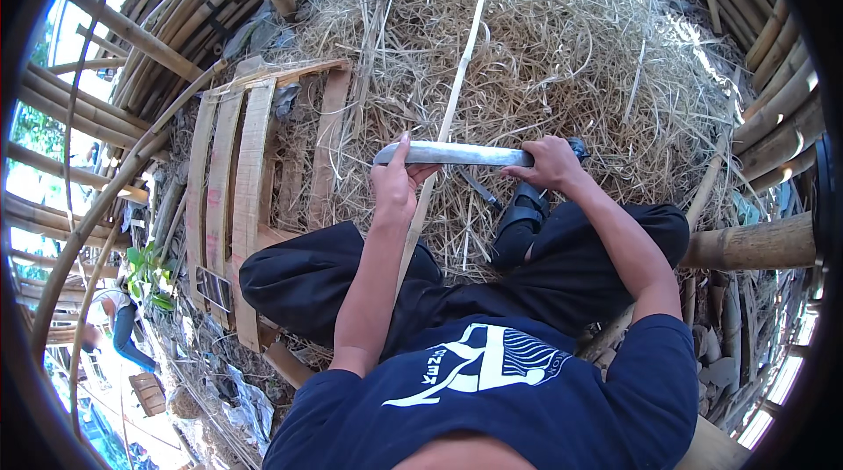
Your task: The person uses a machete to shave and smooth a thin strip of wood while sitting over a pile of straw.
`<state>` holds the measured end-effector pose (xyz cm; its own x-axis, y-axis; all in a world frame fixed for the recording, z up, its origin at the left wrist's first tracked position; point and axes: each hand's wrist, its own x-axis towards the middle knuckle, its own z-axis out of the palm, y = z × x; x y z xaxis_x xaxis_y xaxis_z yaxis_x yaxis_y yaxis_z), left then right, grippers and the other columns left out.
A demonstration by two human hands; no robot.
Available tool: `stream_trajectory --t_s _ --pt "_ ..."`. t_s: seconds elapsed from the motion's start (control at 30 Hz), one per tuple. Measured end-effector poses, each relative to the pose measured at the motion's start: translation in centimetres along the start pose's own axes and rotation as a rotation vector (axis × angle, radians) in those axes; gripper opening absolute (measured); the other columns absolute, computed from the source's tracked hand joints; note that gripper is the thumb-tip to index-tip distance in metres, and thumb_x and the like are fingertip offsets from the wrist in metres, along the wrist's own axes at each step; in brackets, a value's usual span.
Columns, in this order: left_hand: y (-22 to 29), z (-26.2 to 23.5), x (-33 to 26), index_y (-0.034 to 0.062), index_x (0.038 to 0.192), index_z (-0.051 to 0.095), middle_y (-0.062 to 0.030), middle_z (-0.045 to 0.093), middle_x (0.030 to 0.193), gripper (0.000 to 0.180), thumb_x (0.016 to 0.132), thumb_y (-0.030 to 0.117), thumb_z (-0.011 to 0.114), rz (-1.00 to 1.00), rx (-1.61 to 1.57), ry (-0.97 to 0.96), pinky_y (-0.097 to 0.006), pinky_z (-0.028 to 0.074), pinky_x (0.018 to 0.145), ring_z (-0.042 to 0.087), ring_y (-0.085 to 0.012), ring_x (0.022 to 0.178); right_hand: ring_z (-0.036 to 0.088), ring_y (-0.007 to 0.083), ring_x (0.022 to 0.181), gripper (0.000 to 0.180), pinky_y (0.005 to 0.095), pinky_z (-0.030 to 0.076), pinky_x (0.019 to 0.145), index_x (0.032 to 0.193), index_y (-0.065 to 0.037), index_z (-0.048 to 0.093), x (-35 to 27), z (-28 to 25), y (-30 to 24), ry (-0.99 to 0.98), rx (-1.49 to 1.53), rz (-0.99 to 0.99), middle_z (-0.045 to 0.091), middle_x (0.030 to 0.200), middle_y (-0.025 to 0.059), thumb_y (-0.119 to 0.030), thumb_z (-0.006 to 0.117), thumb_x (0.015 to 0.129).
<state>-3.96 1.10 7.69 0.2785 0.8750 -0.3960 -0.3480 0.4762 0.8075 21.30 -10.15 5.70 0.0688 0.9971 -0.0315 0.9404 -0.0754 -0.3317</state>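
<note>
A machete (pixel 470 155) with a broad grey blade lies crosswise in front of me. My right hand (pixel 551 165) is wrapped round its handle, most of which the fingers hide. At the blade's rounded end, my left hand (pixel 400 179) holds the metal, with one finger laid across its face and the others underneath. A long pale bamboo strip (pixel 464 66) passes beneath the blade, running from the far straw down between my legs. Beyond my right hand's wrist side, a dark sandal (pixel 524 207) shows on my foot.
Dry straw (pixel 544 57) covers the ground ahead. A wooden pallet (pixel 250 172) stands close on my left, with a phone-like dark rectangle (pixel 213 288) on it. Bamboo poles (pixel 751 242) surround me. At the far left, another person (pixel 118 316) is outside the poles.
</note>
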Motion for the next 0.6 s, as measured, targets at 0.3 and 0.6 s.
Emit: stream_trajectory --t_s 0.3,0.6 --pt "0.9 -0.1 0.8 0.0021 0.108 0.054 -0.0152 0.064 0.097 0.036 0.094 0.035 0.06 -0.078 0.086 -0.115 -0.036 0.06 0.074 0.069 -0.0245 0.083 0.064 0.0342 0.062 0.072 0.0444 0.052 0.063 0.071 -0.003 0.065 0.2 1.4 1.7 0.046 -0.022 0.026 0.062 0.061 0.0171 -0.075 0.058 0.073" --pt "-1.2 -3.7 0.7 0.0035 0.131 0.045 -0.0115 0.064 0.096 0.066 0.093 0.058 0.048 -0.21 0.339 -0.181 -0.036 0.053 0.083 0.067 -0.0233 0.091 0.065 0.0323 0.06 0.07 0.0414 0.053 0.059 0.074 -0.003 0.064 0.2 0.3 2.6 0.301 -0.111 -0.028 0.064 0.067 0.0161 -0.073 0.062 0.071"
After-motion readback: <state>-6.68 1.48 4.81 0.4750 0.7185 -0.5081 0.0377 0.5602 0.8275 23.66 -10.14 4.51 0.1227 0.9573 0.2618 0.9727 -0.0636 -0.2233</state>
